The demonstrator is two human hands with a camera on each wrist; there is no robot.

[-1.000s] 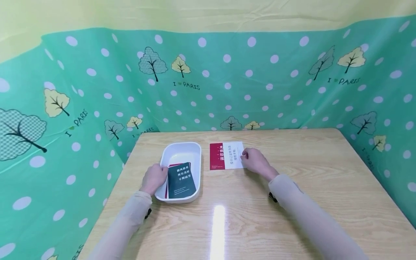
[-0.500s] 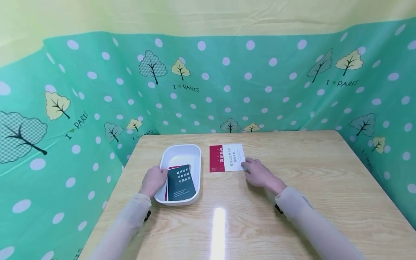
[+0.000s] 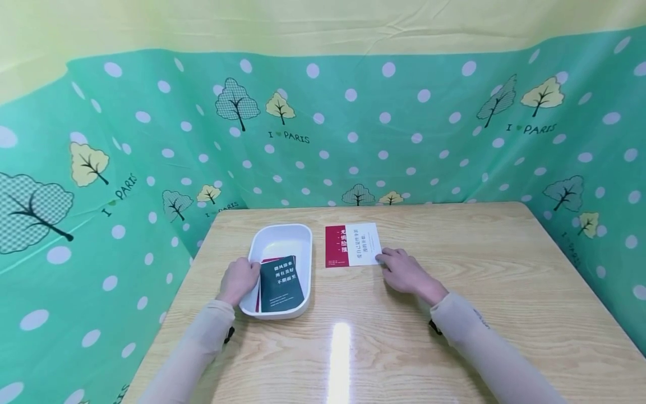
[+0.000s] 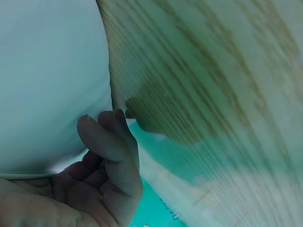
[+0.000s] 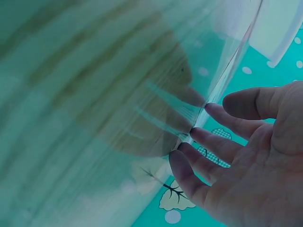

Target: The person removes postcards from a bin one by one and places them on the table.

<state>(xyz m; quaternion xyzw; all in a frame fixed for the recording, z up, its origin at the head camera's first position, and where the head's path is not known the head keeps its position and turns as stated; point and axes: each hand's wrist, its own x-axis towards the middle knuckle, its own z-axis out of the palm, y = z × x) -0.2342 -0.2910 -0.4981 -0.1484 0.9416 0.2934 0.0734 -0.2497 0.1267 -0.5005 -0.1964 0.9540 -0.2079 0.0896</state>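
My left hand holds the left rim of a white plastic tray, with the fingers bent against its outer side in the left wrist view. Inside the tray, a dark green card with white lettering lies over red-edged ones. To the tray's right, a white card with printed characters lies flat beside or partly over a red card. My right hand touches the white card's lower right corner. The right wrist view shows that hand's fingers spread, their tips on the tabletop and the thumb apart.
A pale wood table carries everything, with a bright light reflection at its front middle. Green polka-dot cloth printed with trees hangs behind it and along both sides.
The right hand has slid slightly right and toward me along the white card's edge, its fingers loosening from a pinch. The left hand and tray have stayed in place.
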